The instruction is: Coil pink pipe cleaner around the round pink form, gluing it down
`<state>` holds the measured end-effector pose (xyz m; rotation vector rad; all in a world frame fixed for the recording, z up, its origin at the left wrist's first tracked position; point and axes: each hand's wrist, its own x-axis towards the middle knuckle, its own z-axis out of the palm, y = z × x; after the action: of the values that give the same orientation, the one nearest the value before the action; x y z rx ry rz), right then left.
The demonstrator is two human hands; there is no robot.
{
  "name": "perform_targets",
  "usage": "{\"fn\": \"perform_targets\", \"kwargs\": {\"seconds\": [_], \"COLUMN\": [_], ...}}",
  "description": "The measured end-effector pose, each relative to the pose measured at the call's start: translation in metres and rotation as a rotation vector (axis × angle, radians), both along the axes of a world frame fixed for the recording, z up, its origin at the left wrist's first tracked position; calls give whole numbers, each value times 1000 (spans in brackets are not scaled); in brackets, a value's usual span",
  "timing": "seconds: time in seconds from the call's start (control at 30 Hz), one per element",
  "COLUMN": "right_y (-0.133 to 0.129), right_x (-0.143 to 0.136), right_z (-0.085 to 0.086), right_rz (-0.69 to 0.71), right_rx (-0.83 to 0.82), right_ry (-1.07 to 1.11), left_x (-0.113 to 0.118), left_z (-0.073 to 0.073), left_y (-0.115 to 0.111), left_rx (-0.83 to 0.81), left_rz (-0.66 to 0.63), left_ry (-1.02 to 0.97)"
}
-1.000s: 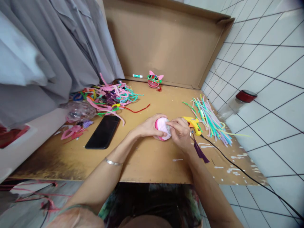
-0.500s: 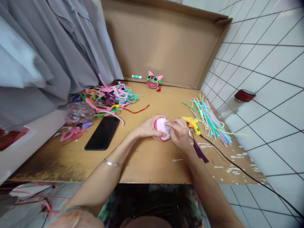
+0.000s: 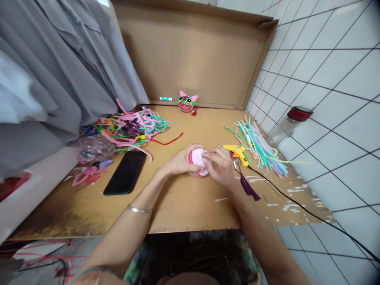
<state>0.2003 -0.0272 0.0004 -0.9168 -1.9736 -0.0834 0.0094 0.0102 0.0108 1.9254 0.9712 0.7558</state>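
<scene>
The fingers of the left hand [image 3: 181, 160] wrap the far side of a round pink piece [image 3: 196, 157], its thumb clamped along the near side, so the piece is held firmly between them. At the right side of the piece the right hand [image 3: 222, 168] has its index finger and thumb drawn close to each other, the tips at the surface — whether they pinch anything there I cannot tell. The piece shows pale ridged bands with a deeper pink band toward the left palm, and it sits between the two hands over the middle of the table [image 3: 184, 213]; its contact with the tabletop is hidden. A silver bracelet [image 3: 139, 209] circles the left wrist. Just beyond the right hand lies a yellow glue gun [image 3: 243, 157] with a black cord [image 3: 285, 194] running off to the right, and near it a purple tassel [image 3: 248, 188]. Farther right is a bundle of pastel pipe cleaners [image 3: 259, 144]. To the left rest a black phone [image 3: 125, 173] and, behind it, a tangled heap of coloured pipe cleaners [image 3: 133, 126]. At the back, a small pink-eared figure [image 3: 185, 103] stands before a cardboard panel [image 3: 190, 55] — a green-and-white tube [image 3: 165, 99] lies beside it.
</scene>
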Motion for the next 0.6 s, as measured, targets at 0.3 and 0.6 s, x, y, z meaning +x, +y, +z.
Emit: {"fn": "perform_targets", "kwargs": {"seconds": [0.3, 0.6], "right_y": [1, 1], "right_x": [1, 1], "right_z": [-1, -1], "right_rz": [-12, -14], "right_rx": [-17, -38], "right_ry": [-16, -13], "left_x": [0, 0], "left_z": [-2, -4], "left_y": [1, 2], "left_rx": [72, 139], "left_rz": [21, 6], "left_ry": [40, 36]}}
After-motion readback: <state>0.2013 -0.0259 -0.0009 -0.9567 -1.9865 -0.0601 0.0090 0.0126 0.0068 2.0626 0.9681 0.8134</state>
